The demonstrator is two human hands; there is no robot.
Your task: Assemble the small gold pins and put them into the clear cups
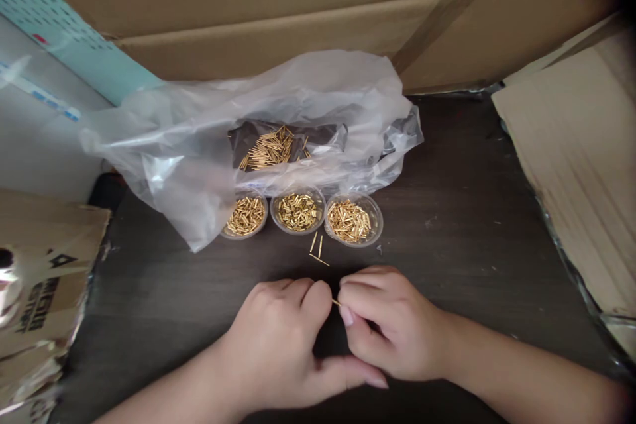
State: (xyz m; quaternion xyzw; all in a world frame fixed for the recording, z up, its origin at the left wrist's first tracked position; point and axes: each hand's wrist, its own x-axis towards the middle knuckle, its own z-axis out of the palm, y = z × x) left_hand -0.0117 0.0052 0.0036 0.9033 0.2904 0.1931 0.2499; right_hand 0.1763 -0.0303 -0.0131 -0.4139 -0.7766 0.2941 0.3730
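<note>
My left hand (285, 338) is closed with its fingers curled and its thumb stretched out below my right hand. Across from it, my right hand (395, 321) pinches a thin gold pin (336, 303) between thumb and forefinger. The pin bridges the small gap between the hands, its left end hidden at my left fingers. Just beyond lie three loose gold pins (320, 246) on the dark table (447, 225). Behind those stand three clear round cups in a row: the left cup (266, 215), middle cup (324, 207) and right cup (380, 222), each holding many small gold pieces.
A crumpled clear plastic bag (189, 139) lies behind the cups, with a pile of longer gold pins (271, 149) at its opening. Cardboard (278, 6) walls off the back. A torn carton (54, 265) stands at left, and a cardboard flap (576, 179) at right.
</note>
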